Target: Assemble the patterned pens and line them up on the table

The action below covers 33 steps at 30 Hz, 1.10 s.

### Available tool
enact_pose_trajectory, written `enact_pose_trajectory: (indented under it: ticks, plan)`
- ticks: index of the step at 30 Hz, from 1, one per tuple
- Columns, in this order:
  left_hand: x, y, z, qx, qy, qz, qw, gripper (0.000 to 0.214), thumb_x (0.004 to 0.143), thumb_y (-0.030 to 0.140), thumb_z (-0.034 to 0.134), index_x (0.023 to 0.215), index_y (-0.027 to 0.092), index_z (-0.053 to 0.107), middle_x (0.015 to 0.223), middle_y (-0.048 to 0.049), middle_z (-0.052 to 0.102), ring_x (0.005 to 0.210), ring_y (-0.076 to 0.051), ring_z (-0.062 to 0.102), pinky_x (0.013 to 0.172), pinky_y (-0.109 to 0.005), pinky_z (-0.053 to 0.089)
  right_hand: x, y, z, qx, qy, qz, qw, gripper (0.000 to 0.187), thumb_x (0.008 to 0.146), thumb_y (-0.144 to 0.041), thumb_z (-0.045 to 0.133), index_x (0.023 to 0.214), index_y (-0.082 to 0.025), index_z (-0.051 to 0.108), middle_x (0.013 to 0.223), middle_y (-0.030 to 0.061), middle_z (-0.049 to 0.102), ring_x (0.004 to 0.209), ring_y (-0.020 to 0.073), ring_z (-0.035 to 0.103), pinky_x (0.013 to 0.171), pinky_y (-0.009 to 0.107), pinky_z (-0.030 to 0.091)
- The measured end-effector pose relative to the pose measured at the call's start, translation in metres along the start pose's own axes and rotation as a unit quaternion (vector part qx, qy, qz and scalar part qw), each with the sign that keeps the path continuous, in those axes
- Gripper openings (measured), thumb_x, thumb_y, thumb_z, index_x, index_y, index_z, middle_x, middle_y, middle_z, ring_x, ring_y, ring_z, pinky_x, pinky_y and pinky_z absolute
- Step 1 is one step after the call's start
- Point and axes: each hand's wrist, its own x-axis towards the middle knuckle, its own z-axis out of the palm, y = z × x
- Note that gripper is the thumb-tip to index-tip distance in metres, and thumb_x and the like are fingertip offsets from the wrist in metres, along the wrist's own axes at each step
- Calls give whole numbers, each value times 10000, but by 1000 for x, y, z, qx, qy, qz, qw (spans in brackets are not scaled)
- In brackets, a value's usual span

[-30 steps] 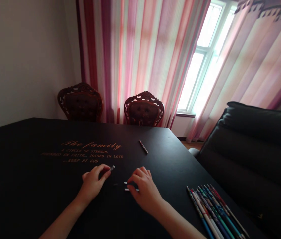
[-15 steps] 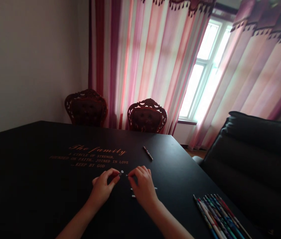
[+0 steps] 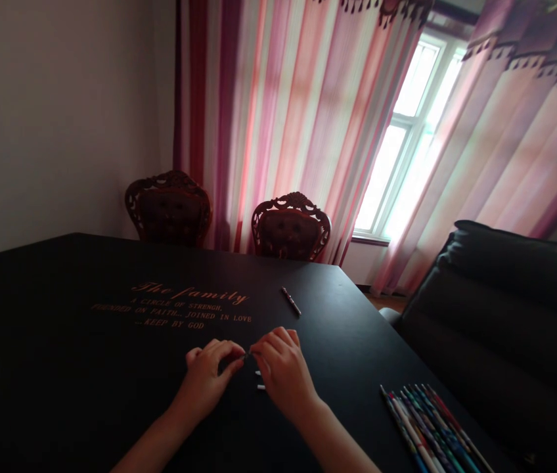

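Observation:
My left hand (image 3: 208,379) and my right hand (image 3: 282,372) meet fingertip to fingertip low over the black table (image 3: 62,368). Both are pinched closed on a small pen part (image 3: 245,355) between them, too small to name further. Two thin white pieces (image 3: 259,380) lie on the table just under my right hand's fingers, partly hidden by it. A single dark pen (image 3: 291,301) lies farther back on the table. A bunch of several coloured pens (image 3: 431,430) lies at the near right edge.
Orange lettering (image 3: 184,305) is printed on the tabletop. Two carved wooden chairs (image 3: 291,230) stand behind the table before striped pink curtains. A black padded chair (image 3: 500,322) stands close on the right, beside the window.
My left hand moved right and my right hand rose off the white pieces; the two came together on the small part. The view shifted slightly.

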Motion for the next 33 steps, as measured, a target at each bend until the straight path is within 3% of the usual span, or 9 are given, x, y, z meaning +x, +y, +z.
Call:
enact_pose_trajectory:
  ticks: [3, 5, 9, 13, 17, 21, 26, 33]
  plan:
    - [6, -12, 5, -158, -5, -34, 987, 264, 783, 455, 629, 907, 227, 677, 850, -17, 712, 826, -223, 644, 812, -355, 449, -4, 9, -2, 19, 5, 70, 997, 112, 890, -145, 605, 865, -228, 675, 878, 17, 665, 909, 198, 529, 830, 340, 343]
    - [9, -18, 7, -210, -5, -46, 977, 318, 796, 484, 608, 925, 198, 660, 828, -29, 708, 772, -209, 644, 731, -316, 473, -8, 15, 0, 13, -27, 100, 995, 113, 846, -149, 662, 805, -248, 697, 850, 4, 666, 910, 201, 528, 838, 342, 337]
    - [9, -21, 7, -153, 14, -33, 988, 271, 778, 464, 642, 906, 229, 681, 869, -16, 723, 866, -221, 657, 813, -319, 476, -14, 20, 11, 12, -97, 127, 987, 77, 780, -205, 748, 752, -271, 719, 818, -13, 676, 910, 204, 534, 852, 354, 320]
    - [5, -16, 4, -37, 18, -21, 999, 196, 798, 411, 616, 928, 286, 693, 918, 8, 728, 927, -226, 658, 912, -368, 426, -14, 18, 15, 21, -119, 138, 983, 93, 749, -180, 771, 732, -246, 708, 826, -10, 687, 908, 204, 544, 846, 349, 320]
    - [1, -9, 2, 64, 6, -5, 998, 163, 834, 379, 579, 934, 316, 691, 926, 12, 722, 945, -233, 640, 940, -426, 349, -9, 14, 7, 35, -57, 145, 987, 75, 808, -193, 727, 759, -240, 695, 840, -8, 681, 910, 198, 545, 850, 344, 326]
    - [-3, -2, 2, 89, -21, 7, 996, 165, 850, 390, 563, 936, 326, 687, 943, 8, 718, 968, -247, 619, 928, -447, 315, -5, 7, -4, 44, 20, 120, 992, 71, 845, -174, 689, 809, -235, 681, 858, -4, 665, 910, 192, 534, 838, 339, 342]
    - [-4, 2, 3, 88, -43, 18, 995, 154, 848, 385, 569, 925, 322, 687, 939, 13, 713, 972, -249, 608, 922, -444, 313, -6, 0, -4, 33, 20, 68, 997, 101, 864, -150, 655, 806, -231, 675, 840, -1, 653, 893, 192, 522, 820, 346, 347]
    - [-3, -2, 7, 9, -39, 11, 999, 153, 829, 390, 604, 906, 294, 695, 897, 14, 702, 930, -237, 624, 925, -431, 362, -5, -4, -7, 67, 20, 68, 995, 138, 890, -144, 617, 891, -254, 700, 850, -5, 660, 903, 186, 534, 827, 342, 349]
